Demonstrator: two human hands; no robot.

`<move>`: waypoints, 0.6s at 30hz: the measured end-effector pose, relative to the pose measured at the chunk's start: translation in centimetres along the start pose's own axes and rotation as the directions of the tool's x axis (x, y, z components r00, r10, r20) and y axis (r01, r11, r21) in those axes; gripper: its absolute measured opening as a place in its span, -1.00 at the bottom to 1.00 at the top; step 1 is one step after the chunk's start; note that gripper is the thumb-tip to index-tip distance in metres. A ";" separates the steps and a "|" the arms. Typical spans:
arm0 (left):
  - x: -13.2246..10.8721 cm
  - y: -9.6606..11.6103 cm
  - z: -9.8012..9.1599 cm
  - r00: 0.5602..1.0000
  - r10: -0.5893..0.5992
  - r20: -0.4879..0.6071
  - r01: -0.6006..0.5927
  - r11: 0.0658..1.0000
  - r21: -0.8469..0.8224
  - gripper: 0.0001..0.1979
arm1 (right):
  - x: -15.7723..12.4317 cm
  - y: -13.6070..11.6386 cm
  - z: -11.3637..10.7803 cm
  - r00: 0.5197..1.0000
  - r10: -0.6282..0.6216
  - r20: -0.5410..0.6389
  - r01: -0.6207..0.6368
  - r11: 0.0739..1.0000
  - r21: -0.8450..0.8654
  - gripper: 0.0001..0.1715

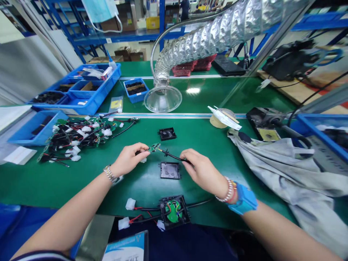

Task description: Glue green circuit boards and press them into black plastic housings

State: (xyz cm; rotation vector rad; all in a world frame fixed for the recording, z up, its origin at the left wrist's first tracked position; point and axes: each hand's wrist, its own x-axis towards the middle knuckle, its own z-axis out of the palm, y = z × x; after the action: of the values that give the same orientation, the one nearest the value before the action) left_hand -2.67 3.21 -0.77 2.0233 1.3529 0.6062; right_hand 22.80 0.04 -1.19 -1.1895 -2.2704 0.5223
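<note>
My left hand [133,156] pinches the edge of a small green circuit board [154,147], its fingers closed. From that board a black cable [172,156] runs right into my right hand [199,168], which is closed around it. Between and beyond the hands lies an open black plastic case half [167,134]. A second black case half [170,170] rests just below the cable. Nearest my body sits a black case [175,212] with a round green board inside, black cables and white connectors [130,204] trailing from it.
A heap of wired circuit boards [81,136] lies at left, beside blue bins [92,99]. A clear extraction hood [163,99] on a silver duct hangs over the back. At right are a white tube [225,119] and grey cloth [272,163].
</note>
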 end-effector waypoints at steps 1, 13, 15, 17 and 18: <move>-0.4 0.4 -0.1 0.999 0.004 0.050 -0.002 0.999 -0.042 -0.80 | -0.3 0.4 -0.5 0.999 -0.046 0.007 0.046 0.999 0.018 -0.82; -1.5 1.1 3.7 0.966 0.074 0.247 -0.080 0.997 0.014 -0.76 | -3.7 3.7 -0.2 0.997 -0.020 0.079 0.030 0.993 -0.115 -0.74; -1.4 1.0 3.8 0.961 0.073 0.268 -0.077 0.997 0.005 -0.76 | -3.8 3.6 -0.2 0.996 0.012 0.091 0.000 0.992 -0.125 -0.75; -1.3 0.8 4.0 0.961 0.080 0.264 -0.086 0.996 0.012 -0.76 | -3.9 3.6 -0.4 0.994 0.042 0.102 -0.031 0.994 -0.105 -0.77; -1.3 0.7 4.2 0.963 0.087 0.257 -0.094 0.995 0.016 -0.75 | -3.7 3.7 -0.5 0.993 0.056 0.107 -0.050 0.997 -0.056 -0.80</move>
State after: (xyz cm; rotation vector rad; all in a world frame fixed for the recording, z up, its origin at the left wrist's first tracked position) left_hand 0.09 0.77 -3.24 2.1121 1.1266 0.3510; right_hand 27.28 -1.03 -3.83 -1.2791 -2.3623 0.5626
